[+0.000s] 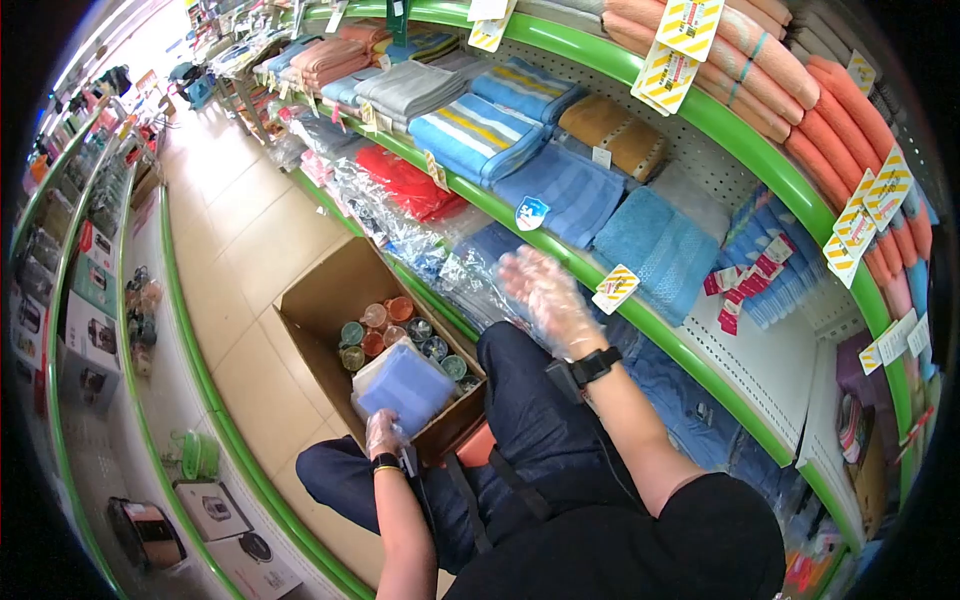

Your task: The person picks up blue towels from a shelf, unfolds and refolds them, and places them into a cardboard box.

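My left hand [383,432], in a clear plastic glove, is at the near edge of a cardboard box [312,300], its fingers closed on a flat, square blue item [410,385]. A whitish square piece [372,388] lies just behind it; I cannot make out what either is. Inside the box stand several round jars [375,315] with orange, green and dark tops. My right hand [543,292], gloved the same way, is raised beside the shelf's green edge with its fingers apart and nothing in them. Folded blue towels [560,195] lie beyond it.
A green-edged shelf [740,385] with towels runs along the right, price tags [616,289] sticking out from it. Plastic-wrapped goods [420,235] fill the lower level. At left, another shelf [185,345] holds boxed goods [90,340]. A tiled aisle [225,190] lies between.
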`<state>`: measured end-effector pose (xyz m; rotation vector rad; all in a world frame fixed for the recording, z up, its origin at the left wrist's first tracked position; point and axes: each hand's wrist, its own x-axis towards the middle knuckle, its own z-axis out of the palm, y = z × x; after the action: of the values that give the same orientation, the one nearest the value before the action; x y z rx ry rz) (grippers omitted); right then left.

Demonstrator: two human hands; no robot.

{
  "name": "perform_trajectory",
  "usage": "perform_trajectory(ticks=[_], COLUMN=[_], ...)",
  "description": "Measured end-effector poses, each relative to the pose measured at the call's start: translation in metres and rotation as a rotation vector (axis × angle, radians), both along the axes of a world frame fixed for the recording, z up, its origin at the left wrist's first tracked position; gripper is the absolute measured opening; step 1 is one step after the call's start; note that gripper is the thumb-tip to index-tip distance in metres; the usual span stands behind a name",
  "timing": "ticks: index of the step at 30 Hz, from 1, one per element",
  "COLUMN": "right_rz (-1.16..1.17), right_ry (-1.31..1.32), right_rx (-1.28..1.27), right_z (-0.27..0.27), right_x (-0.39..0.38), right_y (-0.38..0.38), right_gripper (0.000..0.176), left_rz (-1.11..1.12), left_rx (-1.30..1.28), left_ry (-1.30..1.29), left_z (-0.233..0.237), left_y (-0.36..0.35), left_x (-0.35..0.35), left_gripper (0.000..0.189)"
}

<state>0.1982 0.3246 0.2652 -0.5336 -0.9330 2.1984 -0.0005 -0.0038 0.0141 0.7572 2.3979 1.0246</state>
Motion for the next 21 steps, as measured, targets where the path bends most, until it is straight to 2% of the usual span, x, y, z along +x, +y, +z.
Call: perform_trajectory(ticks=[2,4,6,8,10,12,14,16,18,19,21], right_rz=[-0.004,0.025,0.049,0.07,-0.073,-0.07,-0.159,-0.175,-0.128,-0.041,-0.03], right_ry=[0.175,0.344,0.417,0.498,0.593,0.607,0.552,0.554,0.619,0.699,0.723], right_rx=[-0.028,-0.243,-0.299,-0.349,-0.358,-0.382,-0.493,-0.498,-0.687,-0.748,-0.804], right_z=[0.025,0.026,0.027,0.034,0.042,0.048,0.046,0.055,0.066,0.068,0.064], right_x=[0.015,0.022,0.02,0.014,0.006,0.001,-0.005,-0.007,-0.007,-0.004,0.0], right_y=[0.01,0.025,0.026,0.022,0.013,0.012,0.016,0.018,0.024,0.027,0.034], right_gripper=[0.035,0.032,0.03,0.03,0.028,0.028,0.032,0.039,0.032,0.036,0.038], left_rz=[-0.121,-0.092,-0.105,-0.092,-0.081,0.184,0.132,-0.104,-0.104,-0.104,-0.093], left_rx=[-0.066,-0.129,-0.209,-0.184,-0.161,-0.087,-0.151,-0.281,-0.279,-0.279,-0.291], left_ry=[0.304,0.264,0.294,0.281,0.264,-0.16,-0.09,0.269,0.272,0.272,0.253], left_z=[0.011,0.023,0.032,0.032,0.019,-0.004,0.031,0.049,0.051,0.053,0.061], left_y=[-0.001,0.005,0.008,0.007,0.002,0.004,0.007,0.008,0.007,0.007,0.009], left_x=[0.007,0.011,0.015,0.015,0.013,0.003,0.016,0.023,0.024,0.025,0.027], left_gripper=[0.026,0.026,0.024,0.024,0.023,0.025,0.026,0.028,0.029,0.031,0.032])
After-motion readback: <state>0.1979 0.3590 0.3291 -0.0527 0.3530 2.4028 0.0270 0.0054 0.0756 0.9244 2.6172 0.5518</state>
